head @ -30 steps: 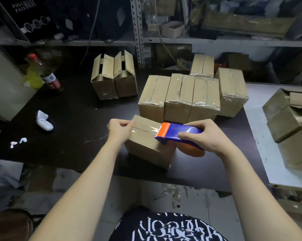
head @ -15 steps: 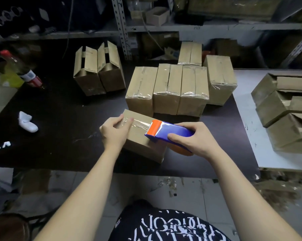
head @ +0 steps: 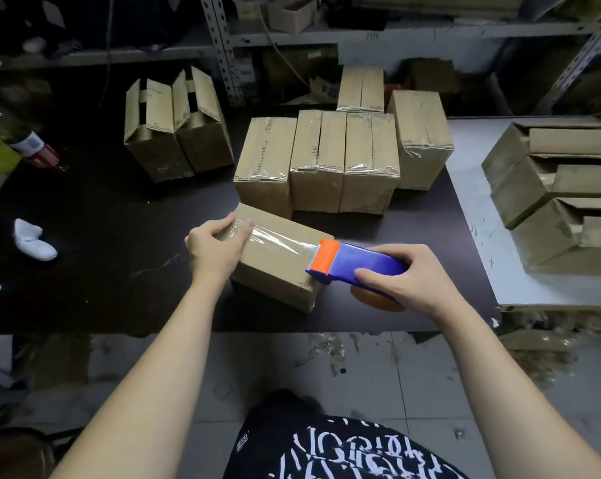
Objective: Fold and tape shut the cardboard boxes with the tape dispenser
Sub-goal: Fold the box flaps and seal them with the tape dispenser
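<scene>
A small cardboard box (head: pixel 275 267) lies near the front edge of the black table (head: pixel 112 216). My left hand (head: pixel 216 247) grips its left end, thumb pressing the start of a clear tape strip (head: pixel 278 242) on the top. My right hand (head: pixel 406 278) holds the blue tape dispenser (head: pixel 358 264), whose orange head sits at the box's right edge. The tape runs from my thumb across the top to the dispenser.
Several taped boxes (head: pixel 330 160) stand in a row just behind. Two untaped boxes (head: pixel 174 122) stand at the back left. Open folded boxes (head: pixel 551 188) lie on the white surface at right. A white object (head: pixel 33 240) and a bottle (head: pixel 26 143) lie at left.
My right hand has drawn the dispenser rightward to the box's right edge, laying tape across the top. My left hand has stayed on the left end.
</scene>
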The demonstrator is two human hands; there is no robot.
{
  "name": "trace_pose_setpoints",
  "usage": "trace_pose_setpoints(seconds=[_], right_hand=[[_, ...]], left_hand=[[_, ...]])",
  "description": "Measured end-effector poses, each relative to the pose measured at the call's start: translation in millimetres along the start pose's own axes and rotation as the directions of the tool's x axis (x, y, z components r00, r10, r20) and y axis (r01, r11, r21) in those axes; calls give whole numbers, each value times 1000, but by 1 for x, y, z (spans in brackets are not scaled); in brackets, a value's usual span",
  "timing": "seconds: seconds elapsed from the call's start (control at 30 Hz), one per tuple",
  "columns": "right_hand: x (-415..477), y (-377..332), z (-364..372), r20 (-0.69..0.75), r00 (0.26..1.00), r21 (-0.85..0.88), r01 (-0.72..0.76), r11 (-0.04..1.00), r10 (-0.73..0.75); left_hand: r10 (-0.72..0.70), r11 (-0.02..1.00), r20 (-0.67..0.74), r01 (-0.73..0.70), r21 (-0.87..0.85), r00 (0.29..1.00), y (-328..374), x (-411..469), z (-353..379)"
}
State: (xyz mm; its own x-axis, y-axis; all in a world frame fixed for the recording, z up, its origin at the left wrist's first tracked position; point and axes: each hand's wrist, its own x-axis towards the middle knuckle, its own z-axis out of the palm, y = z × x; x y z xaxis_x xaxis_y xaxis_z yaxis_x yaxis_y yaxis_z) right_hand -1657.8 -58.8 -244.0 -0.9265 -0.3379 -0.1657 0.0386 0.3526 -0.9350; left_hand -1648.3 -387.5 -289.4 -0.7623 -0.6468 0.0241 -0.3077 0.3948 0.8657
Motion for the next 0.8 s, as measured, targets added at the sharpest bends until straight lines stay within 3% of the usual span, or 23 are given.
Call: trace_pose_setpoints(seconds=[0.33,0.67,0.8], right_hand=[[-34,29,-2,-79,997,95,-17,995,25],[-56,64,10,-138,974,323,-127,938,180],[-44,55,27,-133,978,186,-132,974,158]], left_hand=[[36,999,104,-40,34,994,6,11,-3],[20,998,122,-27,60,992,2,14,-2],[-4,1000,107,3,7,994,2,12,-3]])
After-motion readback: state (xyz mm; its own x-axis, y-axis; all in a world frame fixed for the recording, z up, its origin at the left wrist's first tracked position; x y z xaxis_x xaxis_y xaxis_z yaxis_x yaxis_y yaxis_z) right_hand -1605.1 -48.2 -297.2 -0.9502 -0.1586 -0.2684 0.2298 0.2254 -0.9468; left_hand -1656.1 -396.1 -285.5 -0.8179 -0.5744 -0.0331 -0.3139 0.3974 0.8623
